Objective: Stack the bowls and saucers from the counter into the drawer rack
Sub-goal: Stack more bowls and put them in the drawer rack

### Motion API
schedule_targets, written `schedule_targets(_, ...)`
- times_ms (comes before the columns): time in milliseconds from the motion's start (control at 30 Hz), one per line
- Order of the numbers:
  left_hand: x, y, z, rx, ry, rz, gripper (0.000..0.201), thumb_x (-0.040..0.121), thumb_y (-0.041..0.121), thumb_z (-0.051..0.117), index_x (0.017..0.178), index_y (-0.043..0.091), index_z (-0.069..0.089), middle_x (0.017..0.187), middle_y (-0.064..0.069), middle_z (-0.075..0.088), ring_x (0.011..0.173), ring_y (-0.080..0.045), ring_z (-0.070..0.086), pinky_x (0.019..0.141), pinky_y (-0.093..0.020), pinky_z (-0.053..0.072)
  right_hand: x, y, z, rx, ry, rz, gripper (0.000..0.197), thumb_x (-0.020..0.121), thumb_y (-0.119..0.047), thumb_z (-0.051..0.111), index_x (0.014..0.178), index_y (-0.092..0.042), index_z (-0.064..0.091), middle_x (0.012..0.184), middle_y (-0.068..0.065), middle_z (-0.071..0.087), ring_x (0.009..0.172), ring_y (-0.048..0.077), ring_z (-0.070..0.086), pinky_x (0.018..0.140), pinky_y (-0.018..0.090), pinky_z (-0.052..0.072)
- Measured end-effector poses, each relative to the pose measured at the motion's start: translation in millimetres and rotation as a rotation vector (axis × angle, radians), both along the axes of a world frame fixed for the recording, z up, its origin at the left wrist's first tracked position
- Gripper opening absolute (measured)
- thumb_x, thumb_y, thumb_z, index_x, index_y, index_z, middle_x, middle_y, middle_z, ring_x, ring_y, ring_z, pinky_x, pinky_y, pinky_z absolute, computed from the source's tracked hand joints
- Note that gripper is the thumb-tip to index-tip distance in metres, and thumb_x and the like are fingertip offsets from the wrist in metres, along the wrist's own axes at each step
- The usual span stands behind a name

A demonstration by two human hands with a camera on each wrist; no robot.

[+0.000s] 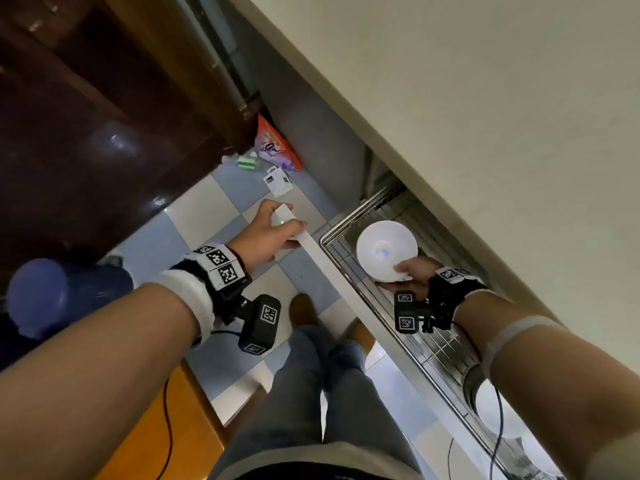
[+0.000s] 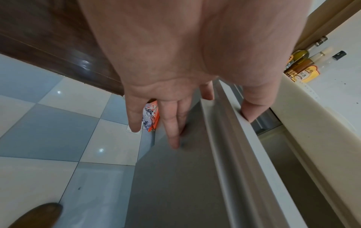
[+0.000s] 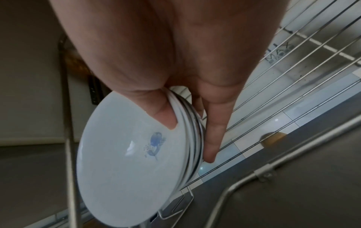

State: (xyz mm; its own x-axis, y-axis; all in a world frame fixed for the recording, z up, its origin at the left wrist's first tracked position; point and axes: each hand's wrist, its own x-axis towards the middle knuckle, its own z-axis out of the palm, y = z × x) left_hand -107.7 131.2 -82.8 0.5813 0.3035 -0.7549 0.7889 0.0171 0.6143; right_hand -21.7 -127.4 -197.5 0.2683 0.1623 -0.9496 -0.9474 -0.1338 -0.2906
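A small stack of white bowls and saucers is pinched at its rim by the right hand, the thumb pressed on the inner face of the top piece beside a small blue flower mark and the fingers laid along the nested rims behind, so that the pieces are clamped together and cannot slide apart. The stack is held tilted on edge just above the wire drawer rack, near its far end; such a tilt is judged to suit the upright wire dividers seen below the stack in the right wrist view. Whether the stack already touches the wires cannot be told. The top edge of the drawer front is gripped by the left hand, the thumb hooked over the inner side and the fingers spread down the grey outer face, apparently to keep the drawer pulled out and steady while the crockery is lowered. Further white crockery is seen nearer in the rack, partly hidden by the right forearm. Bottles are visible on the counter in the left wrist view, and a packet lies on the tiled floor beyond the drawer
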Motion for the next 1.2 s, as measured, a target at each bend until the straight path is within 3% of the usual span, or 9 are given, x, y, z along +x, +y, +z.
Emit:
schedule_targets(133, 1, 4, 0, -0.022, 0.019, -0.027, 0.038, 0.093, 0.032, 0.063, 0.125, 0.033, 0.043, 0.129, -0.002, 0.065, 0.103, -0.01, 0.07, 0.101, -0.048, 0.037, 3, 18, -34, -0.005, -0.012, -0.011, 0.07, 0.088, 0.02, 0.037, 0.147, -0.017, 0.035, 0.15, 0.025, 0.031, 0.126, 0.059, 0.044, 0.044, 0.046, 0.059)
schedule_targets(333, -2, 10, 2, -0.059, 0.018, -0.059, 0.043, 0.094, 0.036, 0.063, 0.132, 0.032, 0.043, 0.119, 0.003, 0.071, 0.104, -0.007, 0.07, 0.105, -0.041, 0.037, 5, 35, -62, 0.01, -0.007, 0.053, 0.068, 0.092, 0.016, 0.039, 0.15, -0.017, 0.031, 0.151, 0.024, 0.036, 0.127, 0.055, 0.045, 0.043, 0.045, 0.058)
schedule_targets(567, -3, 14, 2, -0.101, 0.021, -0.064, 0.044, 0.093, 0.037, 0.065, 0.131, 0.035, 0.044, 0.111, 0.011, 0.073, 0.099, 0.002, 0.07, 0.107, -0.041, 0.036, 13, 43, -57, -0.015, 0.01, 0.102, 0.061, 0.096, 0.005, 0.044, 0.15, -0.02, 0.032, 0.143, 0.019, 0.041, 0.123, 0.053, 0.05, 0.052, 0.053, 0.06)
schedule_targets(667, -3, 17, 1, -0.106, 0.035, -0.079, 0.043, 0.091, 0.038, 0.067, 0.129, 0.037, 0.045, 0.11, 0.009, 0.075, 0.101, 0.0, 0.07, 0.106, -0.041, 0.036, 13, 39, -56, -0.035, 0.005, 0.118, 0.057, 0.096, 0.0, 0.047, 0.149, -0.019, 0.035, 0.142, 0.022, 0.045, 0.109, 0.046, 0.059, 0.083, 0.06, 0.056)
schedule_targets(767, -2, 17, 2, -0.113, 0.037, -0.094, 0.044, 0.092, 0.037, 0.066, 0.13, 0.035, 0.044, 0.112, 0.008, 0.074, 0.106, -0.005, 0.069, 0.103, -0.042, 0.036, 13, 35, -50, -0.037, -0.018, 0.122, 0.05, 0.098, -0.003, 0.046, 0.145, -0.019, 0.041, 0.122, 0.019, 0.054, 0.096, 0.041, 0.061, 0.097, 0.063, 0.048)
schedule_targets(867, 1, 19, 4, -0.093, 0.036, -0.128, 0.047, 0.092, 0.037, 0.066, 0.132, 0.031, 0.042, 0.116, 0.002, 0.072, 0.11, -0.012, 0.068, 0.1, -0.042, 0.036, 13, 30, -34, -0.069, -0.031, 0.122, 0.041, 0.099, -0.013, 0.049, 0.14, -0.019, 0.046, 0.116, 0.015, 0.057, 0.086, 0.034, 0.062, 0.093, 0.055, 0.049)
schedule_targets(933, 4, 22, 4, -0.056, 0.04, -0.18, 0.05, 0.09, 0.039, 0.069, 0.131, 0.028, 0.043, 0.119, -0.003, 0.071, 0.11, -0.014, 0.067, 0.099, -0.039, 0.039, 14, 24, -21, -0.116, -0.044, 0.142, 0.046, 0.098, -0.021, 0.054, 0.142, -0.017, 0.044, 0.123, 0.012, 0.055, 0.097, 0.033, 0.06, 0.098, 0.053, 0.045)
schedule_targets(1033, 12, 31, 3, 0.062, 0.045, -0.333, 0.056, 0.084, 0.045, 0.073, 0.129, 0.024, 0.046, 0.11, -0.002, 0.068, 0.107, -0.017, 0.065, 0.082, -0.03, 0.044, 14, 17, 9, -0.174, -0.055, 0.141, 0.052, 0.095, -0.027, 0.059, 0.144, -0.021, 0.045, 0.13, 0.007, 0.055, 0.113, 0.028, 0.05, 0.094, 0.047, 0.042)
schedule_targets(1200, 32, 43, 13, 0.319, 0.062, -0.697, 0.07, 0.076, 0.06, 0.074, 0.126, 0.018, 0.05, 0.117, 0.001, 0.052, 0.109, -0.017, 0.053, 0.089, -0.029, 0.042, 1, 16, 77, -0.185, -0.167, 0.165, 0.038, 0.097, -0.015, 0.054, 0.135, -0.019, 0.057, 0.14, 0.004, 0.058, 0.111, 0.022, 0.054, 0.09, 0.036, 0.042)
